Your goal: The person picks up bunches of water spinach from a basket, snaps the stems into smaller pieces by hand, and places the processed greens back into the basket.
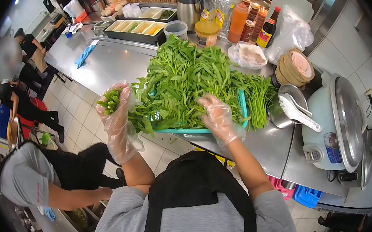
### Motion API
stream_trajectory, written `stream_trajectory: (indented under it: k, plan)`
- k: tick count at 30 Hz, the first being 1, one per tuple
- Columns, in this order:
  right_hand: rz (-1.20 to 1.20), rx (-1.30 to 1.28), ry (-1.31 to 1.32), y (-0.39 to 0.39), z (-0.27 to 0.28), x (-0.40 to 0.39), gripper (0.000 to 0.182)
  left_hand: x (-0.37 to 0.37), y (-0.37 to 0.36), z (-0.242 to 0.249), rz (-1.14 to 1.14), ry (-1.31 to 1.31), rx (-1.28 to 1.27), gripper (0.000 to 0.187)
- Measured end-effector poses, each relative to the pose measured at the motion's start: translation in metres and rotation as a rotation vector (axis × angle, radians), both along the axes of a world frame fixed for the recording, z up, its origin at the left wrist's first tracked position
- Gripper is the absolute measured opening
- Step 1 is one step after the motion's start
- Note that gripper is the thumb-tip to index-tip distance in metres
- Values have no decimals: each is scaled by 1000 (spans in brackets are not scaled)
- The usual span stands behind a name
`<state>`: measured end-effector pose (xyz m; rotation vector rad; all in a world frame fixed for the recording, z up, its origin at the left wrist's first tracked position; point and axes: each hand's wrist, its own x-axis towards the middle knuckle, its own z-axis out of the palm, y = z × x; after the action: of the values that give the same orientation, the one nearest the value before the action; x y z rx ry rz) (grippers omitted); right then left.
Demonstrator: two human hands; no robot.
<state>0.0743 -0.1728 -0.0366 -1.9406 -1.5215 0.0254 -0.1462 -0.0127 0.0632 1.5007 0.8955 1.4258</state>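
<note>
My left hand (118, 105), in a clear plastic glove, is wrapped round a bunch of water spinach stems (111, 100), their cut ends towards me. The leaves of this bunch trail right towards a big heap of water spinach (189, 78). That heap fills and overhangs a turquoise plastic basket (180, 131) on the steel counter. My right hand (217, 116), gloved the same way, is at the basket's right front part, its fingers curled in on some of the greens. More long stems (258, 102) lie over the basket's right side.
A rice cooker (333, 124), a steel pot with a white ladle (290, 107) and stacked bowls (294, 68) stand right. Behind are a thermos (188, 10), bottles (237, 23) and a condiment tray (136, 27). A co-worker (35, 173) stands close on my left.
</note>
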Motion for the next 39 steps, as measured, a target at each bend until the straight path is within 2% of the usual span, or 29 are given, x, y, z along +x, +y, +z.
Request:
stream_trajectory:
  k: [2,3,6,7,8,10,13,14,17,18,20,21,22,23,24,26,27,28,30,31,33,34,35,37,39]
  plan:
    - [0,92,90,1,23,0,35,-2,2,-2,-5,24,-18,10]
    - [2,63,53,1,35,4,47,-2,1,-1,-4,25,-18,10]
    - [-104,109,-60,24,35,24,47,-4,0,0,-11,-23,-33,10]
    - [-95,122,-241,30,48,27,43,-6,3,-2,-18,-10,-35,10]
    - [-95,122,-240,43,47,30,43,-9,5,-4,-25,4,-37,10]
    - [-342,49,-234,72,37,34,37,-6,-4,1,-16,-23,-43,10]
    - [-237,-103,-246,98,30,37,31,-14,-2,-2,24,-12,-32,11]
    - [-230,-100,-250,102,30,42,31,-18,0,-4,48,33,-19,11]
    - [-129,41,64,96,59,47,31,-29,0,-1,71,-4,-58,10]
    - [-97,67,-58,96,59,53,31,-32,1,-2,91,-11,-97,10]
    - [1,-191,-194,90,72,60,41,-36,0,-5,68,-73,-83,9]
    - [-7,-188,-194,82,76,63,41,-40,4,-7,59,-78,-27,11]
    - [-4,-40,-179,69,78,64,50,-37,4,-4,47,-86,28,13]
    - [-4,103,-165,55,81,62,60,-30,-2,-3,98,-224,59,16]
    - [-28,96,-169,39,85,53,60,-34,-2,-1,135,-182,-36,16]
    - [-157,-7,291,2,102,26,71,-30,-1,-4,43,-116,251,13]
    - [-41,-266,457,-17,129,12,63,-50,31,-33,-215,-587,-207,9]
    - [85,-516,630,-32,147,-2,55,-17,-7,-12,-188,28,362,10]
    - [352,-436,1293,-41,112,-22,45,24,-66,35,-501,249,753,11]
    - [339,-418,1299,-44,98,-29,45,38,-79,34,-521,245,760,11]
    - [478,155,1809,-46,75,-34,37,64,-94,27,-708,534,1259,27]
    - [468,189,1811,-54,62,-23,37,77,-102,22,-803,676,1520,35]
    - [391,109,1725,-64,50,-7,38,87,-109,7,-813,672,1526,35]
    - [309,31,1642,-85,43,6,41,101,-120,-19,-529,569,1551,38]
    - [201,399,1634,-100,41,10,39,107,-120,-17,-482,610,1575,39]
